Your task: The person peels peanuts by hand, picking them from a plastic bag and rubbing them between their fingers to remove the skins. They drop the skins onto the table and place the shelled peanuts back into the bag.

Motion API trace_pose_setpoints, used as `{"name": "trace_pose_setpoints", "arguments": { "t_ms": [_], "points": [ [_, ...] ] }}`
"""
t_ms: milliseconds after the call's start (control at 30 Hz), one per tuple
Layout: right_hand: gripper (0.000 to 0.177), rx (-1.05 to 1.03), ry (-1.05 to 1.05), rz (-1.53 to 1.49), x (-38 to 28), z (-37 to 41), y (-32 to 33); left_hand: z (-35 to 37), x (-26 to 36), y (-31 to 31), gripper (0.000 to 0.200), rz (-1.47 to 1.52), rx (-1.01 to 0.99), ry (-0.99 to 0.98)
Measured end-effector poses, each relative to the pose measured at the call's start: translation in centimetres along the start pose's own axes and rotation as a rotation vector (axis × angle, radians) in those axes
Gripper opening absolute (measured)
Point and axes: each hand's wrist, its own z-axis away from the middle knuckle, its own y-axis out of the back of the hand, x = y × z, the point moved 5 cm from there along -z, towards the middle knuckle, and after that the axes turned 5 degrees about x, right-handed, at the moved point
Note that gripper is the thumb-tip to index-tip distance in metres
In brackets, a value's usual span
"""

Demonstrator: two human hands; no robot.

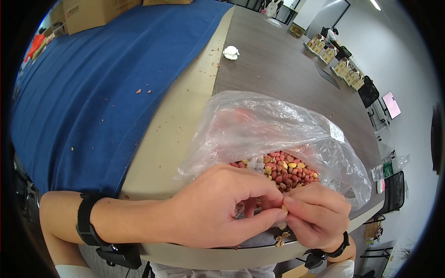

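Observation:
Both hands meet near the table's front edge, fingertips touching. My left hand (227, 206) pinches a small pale peanut (284, 209) between thumb and fingers. From the other side, my right hand (319, 214) closes thumb and forefinger on the same peanut, which the fingers mostly hide. Just behind the hands lies a clear plastic bag (259, 118) with a white label; red and yellow peanuts (289, 171) show at its opening. Below the fingertips are broken shell pieces (280, 240) at the table edge.
A crumpled white tissue (231, 53) sits on the grey table (264, 51). Blue cloth (111, 97) with skin crumbs covers the left side, cardboard boxes (95, 14) behind. Small model houses (347, 73) stand far right; a plastic bottle (389, 167) is at the right edge.

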Motion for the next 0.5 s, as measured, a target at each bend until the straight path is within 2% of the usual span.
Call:
{"name": "trace_pose_setpoints", "arguments": {
  "t_ms": [500],
  "points": [
    [0.029,-0.005,-0.079,-0.117,0.29,0.22,0.00,0.03,-0.11,0.07,0.010,-0.041,-0.004,-0.040]
  ]
}}
